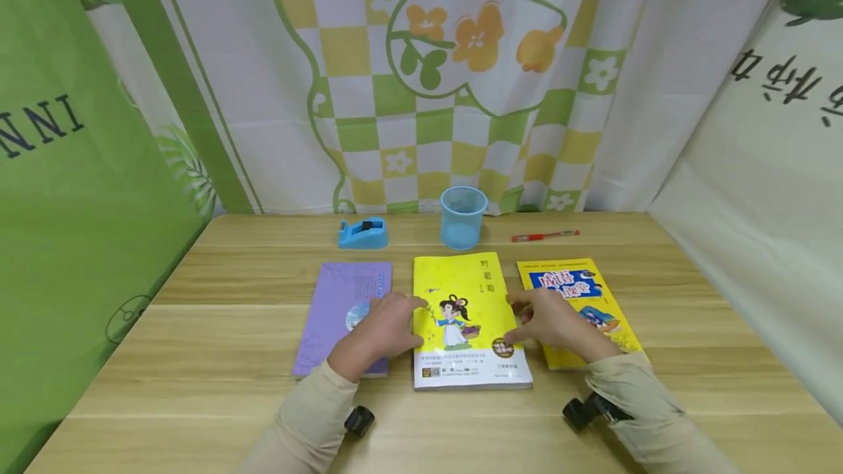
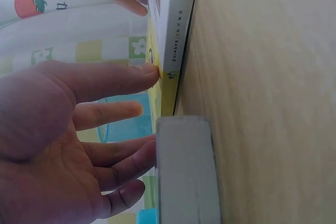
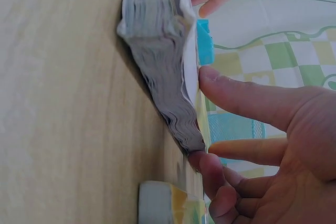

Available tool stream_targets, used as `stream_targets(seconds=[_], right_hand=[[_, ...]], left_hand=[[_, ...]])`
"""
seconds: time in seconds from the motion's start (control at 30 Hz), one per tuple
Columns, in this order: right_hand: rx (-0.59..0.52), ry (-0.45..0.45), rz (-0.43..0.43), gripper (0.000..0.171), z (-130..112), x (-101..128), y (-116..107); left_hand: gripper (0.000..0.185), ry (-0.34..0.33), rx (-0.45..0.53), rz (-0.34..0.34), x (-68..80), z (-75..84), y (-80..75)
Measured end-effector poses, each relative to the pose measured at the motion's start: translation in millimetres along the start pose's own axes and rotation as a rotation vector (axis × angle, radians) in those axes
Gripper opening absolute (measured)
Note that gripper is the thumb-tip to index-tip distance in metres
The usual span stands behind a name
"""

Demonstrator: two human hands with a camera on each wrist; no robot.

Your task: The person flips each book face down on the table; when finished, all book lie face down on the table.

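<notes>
beige-sleeved left hand point(image 1: 380, 329) is laid with fingers nearly straight on the left edge of the yellow middle book point(image 1: 464, 317); right hand point(image 1: 553, 322) is set at its right edge, thumb on the cover and a fingertip tucked under the fanned page block. the book is flanked just beside by a purple book point(image 1: 339, 306) and a second yellow book point(image 1: 579, 298). bare wooden table point(image 1: 197, 357) is left open at both sides and in front; tape dispenser point(image 1: 363, 233), blue cup point(image 1: 463, 217) and red pen point(image 1: 545, 235) are ranged behind.
</notes>
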State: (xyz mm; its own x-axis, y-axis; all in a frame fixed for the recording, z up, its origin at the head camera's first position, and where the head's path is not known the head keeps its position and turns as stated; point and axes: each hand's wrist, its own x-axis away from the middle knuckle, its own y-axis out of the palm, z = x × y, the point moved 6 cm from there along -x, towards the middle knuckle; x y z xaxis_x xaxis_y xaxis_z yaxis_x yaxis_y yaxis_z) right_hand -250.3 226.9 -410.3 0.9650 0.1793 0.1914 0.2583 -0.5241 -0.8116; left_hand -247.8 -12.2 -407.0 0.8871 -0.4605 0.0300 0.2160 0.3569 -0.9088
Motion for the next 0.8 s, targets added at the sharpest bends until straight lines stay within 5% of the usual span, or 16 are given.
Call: stream_targets(seconds=[0.8], right_hand=[[-0.008, -0.016, -0.008, 0.074, 1.1, 0.3, 2.1]], left_hand=[[0.059, -0.073, 0.156, 0.052, 2.1, 5.6, 3.9]])
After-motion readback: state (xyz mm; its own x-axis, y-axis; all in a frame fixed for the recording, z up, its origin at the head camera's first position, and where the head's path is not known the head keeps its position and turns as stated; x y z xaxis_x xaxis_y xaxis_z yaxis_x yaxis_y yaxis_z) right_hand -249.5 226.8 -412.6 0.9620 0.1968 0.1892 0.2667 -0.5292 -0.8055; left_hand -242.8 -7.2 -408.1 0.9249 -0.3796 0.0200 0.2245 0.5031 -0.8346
